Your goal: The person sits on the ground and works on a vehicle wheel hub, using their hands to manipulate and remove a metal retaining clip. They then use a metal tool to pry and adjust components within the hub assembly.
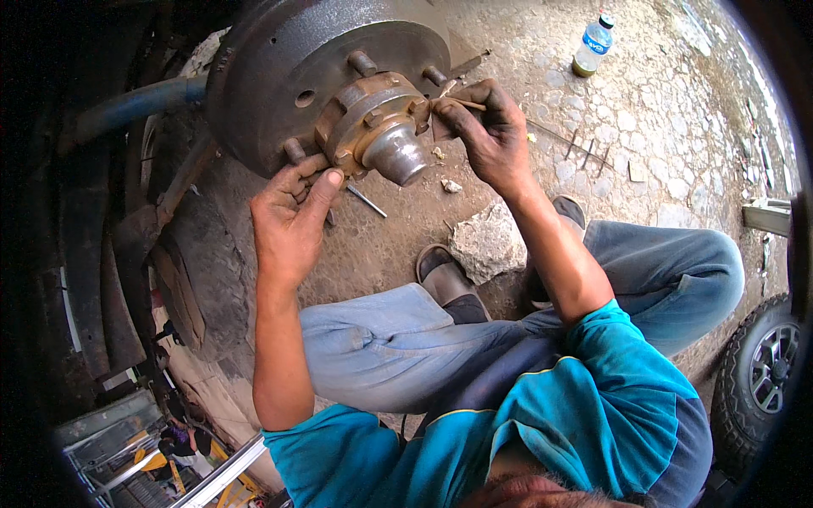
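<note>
A rusty wheel hub [356, 118] with several bolts around its flange sticks out from a large dark brake drum [339, 42]. From its middle projects a shiny, rounded metal end [396, 155]. My left hand [295, 207] is closed at the hub's lower left rim, thumb and fingers pinching at a hub bolt [343, 159]. On the other side, my right hand [489, 135] is closed in a pinch on a thin stick-like piece [468, 104], close to the hub's right edge. What its fingertips touch on the hub is partly hidden. Thick wheel studs [362, 62] stand out of the drum.
A metal rod [366, 201] lies on the ground below the hub. A large rock [488, 243] sits by my shoe [449, 279]. A plastic bottle [593, 46] stands at the far right. A wheel with a tyre [760, 372] is at the right. A blue bar [140, 110] runs behind the drum.
</note>
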The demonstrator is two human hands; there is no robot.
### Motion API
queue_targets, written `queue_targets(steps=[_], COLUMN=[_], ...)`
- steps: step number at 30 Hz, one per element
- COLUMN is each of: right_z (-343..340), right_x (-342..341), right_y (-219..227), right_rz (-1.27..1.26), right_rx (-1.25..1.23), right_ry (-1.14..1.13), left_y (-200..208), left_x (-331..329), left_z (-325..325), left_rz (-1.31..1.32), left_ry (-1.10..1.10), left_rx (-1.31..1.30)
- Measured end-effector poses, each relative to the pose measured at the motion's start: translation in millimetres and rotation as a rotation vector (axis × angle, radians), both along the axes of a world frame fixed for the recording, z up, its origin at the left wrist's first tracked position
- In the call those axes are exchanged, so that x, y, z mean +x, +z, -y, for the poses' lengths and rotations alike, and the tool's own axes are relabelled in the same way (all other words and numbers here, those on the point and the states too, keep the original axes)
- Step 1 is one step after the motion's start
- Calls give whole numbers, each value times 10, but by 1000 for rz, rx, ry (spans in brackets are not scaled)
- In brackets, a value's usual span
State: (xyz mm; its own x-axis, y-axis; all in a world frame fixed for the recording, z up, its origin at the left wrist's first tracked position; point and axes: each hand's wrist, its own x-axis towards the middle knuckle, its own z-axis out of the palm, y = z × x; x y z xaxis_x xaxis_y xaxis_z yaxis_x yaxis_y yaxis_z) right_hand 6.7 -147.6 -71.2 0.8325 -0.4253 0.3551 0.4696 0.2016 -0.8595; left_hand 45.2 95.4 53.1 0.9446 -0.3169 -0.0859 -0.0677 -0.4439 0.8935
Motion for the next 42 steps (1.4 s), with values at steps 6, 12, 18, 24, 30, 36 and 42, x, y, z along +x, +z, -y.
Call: queue_targets(steps=[6, 12, 18, 24, 30, 36, 42], right_z=[-39, -30, -10, -30, -59, 35, 31], right_x=[28, 52, 12, 12, -15, 66, 15], right_y=[97, 114, 124, 53, 44, 38, 118], right_rz=[-13, -1, 0, 39, -28, -36, -42], right_rx=[-14, -66, -13, 39, 21, -121, -224], right_ry=[-2, -32, -7, 59, 30, -1, -35], left_y=[41, 1, 0, -11, -30, 10, -1], left_x=[2, 46, 23, 33, 27, 56, 32], left_z=[19, -32, -48, -41, -44, -41, -33], left_rz=[1, 7, 8, 24, 6, -1, 7], left_ry=[23, -12, -7, -23, -26, -18, -41], left_rx=[49, 64, 101, 72, 48, 97, 12])
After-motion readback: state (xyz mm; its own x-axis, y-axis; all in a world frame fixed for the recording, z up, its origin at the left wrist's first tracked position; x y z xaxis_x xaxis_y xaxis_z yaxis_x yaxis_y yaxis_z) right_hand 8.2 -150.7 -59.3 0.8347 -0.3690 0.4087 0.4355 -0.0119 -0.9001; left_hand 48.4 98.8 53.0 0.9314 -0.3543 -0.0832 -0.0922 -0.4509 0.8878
